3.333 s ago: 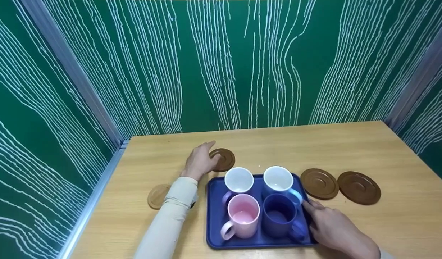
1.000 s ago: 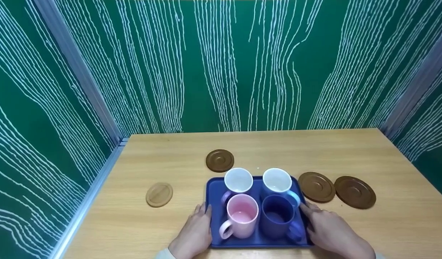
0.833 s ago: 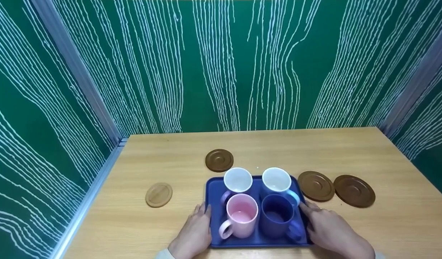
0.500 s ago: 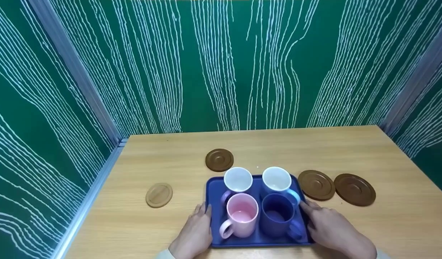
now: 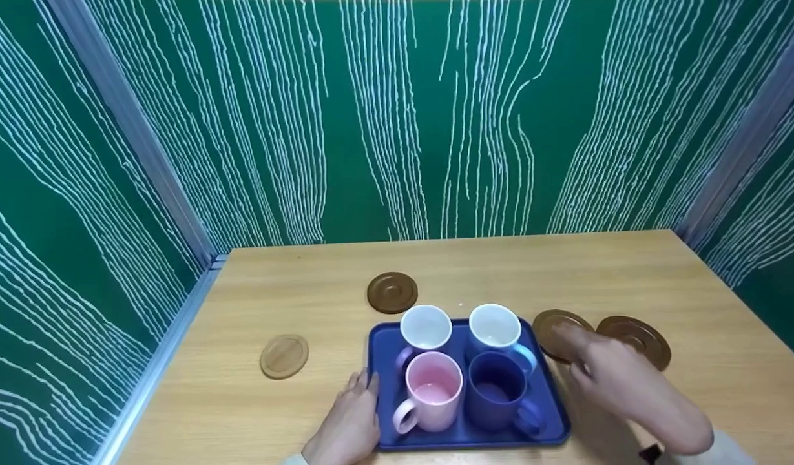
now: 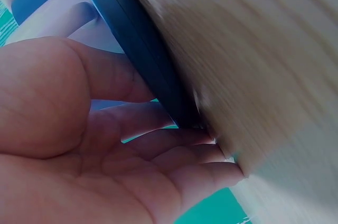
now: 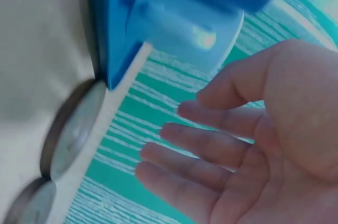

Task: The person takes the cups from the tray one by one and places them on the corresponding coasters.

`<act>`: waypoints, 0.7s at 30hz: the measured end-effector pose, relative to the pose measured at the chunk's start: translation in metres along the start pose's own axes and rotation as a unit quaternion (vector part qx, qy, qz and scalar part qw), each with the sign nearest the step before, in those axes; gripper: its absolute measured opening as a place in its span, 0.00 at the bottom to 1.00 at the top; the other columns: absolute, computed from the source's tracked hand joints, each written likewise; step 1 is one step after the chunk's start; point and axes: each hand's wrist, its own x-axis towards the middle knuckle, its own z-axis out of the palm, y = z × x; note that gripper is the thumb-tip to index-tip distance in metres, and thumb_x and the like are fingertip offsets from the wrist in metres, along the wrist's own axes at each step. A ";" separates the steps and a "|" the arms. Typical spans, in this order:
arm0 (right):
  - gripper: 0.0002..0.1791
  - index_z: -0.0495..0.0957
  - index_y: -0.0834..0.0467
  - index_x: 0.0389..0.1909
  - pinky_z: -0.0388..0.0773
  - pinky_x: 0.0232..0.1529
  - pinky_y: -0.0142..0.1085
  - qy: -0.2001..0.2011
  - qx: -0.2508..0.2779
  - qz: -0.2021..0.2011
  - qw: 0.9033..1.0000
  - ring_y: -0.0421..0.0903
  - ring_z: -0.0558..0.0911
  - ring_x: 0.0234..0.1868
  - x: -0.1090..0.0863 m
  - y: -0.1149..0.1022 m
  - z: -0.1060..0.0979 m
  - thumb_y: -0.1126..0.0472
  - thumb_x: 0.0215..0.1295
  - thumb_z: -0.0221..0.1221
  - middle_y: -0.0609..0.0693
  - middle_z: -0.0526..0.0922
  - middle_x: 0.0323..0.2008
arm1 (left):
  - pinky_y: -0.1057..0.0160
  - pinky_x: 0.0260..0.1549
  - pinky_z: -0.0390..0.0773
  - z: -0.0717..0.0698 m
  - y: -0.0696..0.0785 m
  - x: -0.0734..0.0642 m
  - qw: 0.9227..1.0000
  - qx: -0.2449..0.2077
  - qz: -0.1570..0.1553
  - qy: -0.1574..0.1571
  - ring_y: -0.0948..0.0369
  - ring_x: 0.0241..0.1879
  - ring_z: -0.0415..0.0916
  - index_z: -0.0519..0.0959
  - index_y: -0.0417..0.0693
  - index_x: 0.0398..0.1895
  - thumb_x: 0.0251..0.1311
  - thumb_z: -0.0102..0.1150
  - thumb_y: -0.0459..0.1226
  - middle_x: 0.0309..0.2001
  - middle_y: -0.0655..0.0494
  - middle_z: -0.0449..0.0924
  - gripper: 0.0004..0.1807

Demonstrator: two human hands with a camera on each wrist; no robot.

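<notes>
A blue tray [image 5: 385, 368] holds a pink mug [image 5: 435, 413], a dark blue mug [image 5: 495, 407], and two white-lined mugs behind, one with a purple handle [image 5: 404, 356], the other with a light blue handle [image 5: 524, 355]. My left hand [image 5: 348, 416] rests along the tray's left side; in the left wrist view the thumb touches the rim and the fingertips [image 6: 232, 174] meet the table. Off the tray's right side, my right hand [image 5: 623, 381] is in the air, holding nothing, its fingers extended in the right wrist view. It partly covers two brown round coasters [image 5: 552, 323].
Beyond the tray's back left corner lies another brown coaster [image 5: 392, 292]. A lighter wooden disc [image 5: 284, 356] sits at the left of the wooden table [image 5: 293, 284]. Green walls [image 5: 577, 97] with white lines stand behind and at both sides.
My left hand came back from the brown coaster behind the tray to its left side. My right hand has just let go of the tray's right edge and lifted away. Tray and mugs stay put.
</notes>
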 end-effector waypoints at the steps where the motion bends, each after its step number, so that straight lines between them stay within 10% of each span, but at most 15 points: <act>1: 0.28 0.77 0.61 0.66 0.85 0.45 0.56 0.006 -0.004 -0.004 1.000 0.57 0.86 0.49 0.002 0.002 -0.003 0.66 0.63 0.61 0.61 0.84 0.57 | 0.33 0.62 0.73 0.000 0.000 0.000 1.000 0.001 0.003 0.003 0.32 0.68 0.68 0.72 0.21 0.65 0.58 0.56 0.25 0.68 0.24 0.69 0.29; 9: 0.36 0.62 0.62 0.77 0.65 0.62 0.74 -0.027 0.005 0.025 0.999 0.76 0.65 0.71 0.020 0.024 -0.005 0.59 0.70 0.60 0.72 0.66 0.72 | 0.32 0.63 0.71 0.001 -0.002 0.002 1.000 -0.009 -0.012 0.001 0.29 0.69 0.66 0.72 0.22 0.66 0.60 0.56 0.25 0.68 0.23 0.67 0.29; 21: 0.42 0.59 0.65 0.78 0.62 0.65 0.74 -0.096 0.016 0.029 0.995 0.83 0.58 0.71 0.036 0.051 0.022 0.57 0.67 0.62 0.77 0.60 0.73 | 0.31 0.61 0.72 0.002 -0.001 0.000 1.000 -0.003 0.007 0.005 0.31 0.68 0.67 0.72 0.22 0.65 0.59 0.56 0.25 0.69 0.27 0.69 0.29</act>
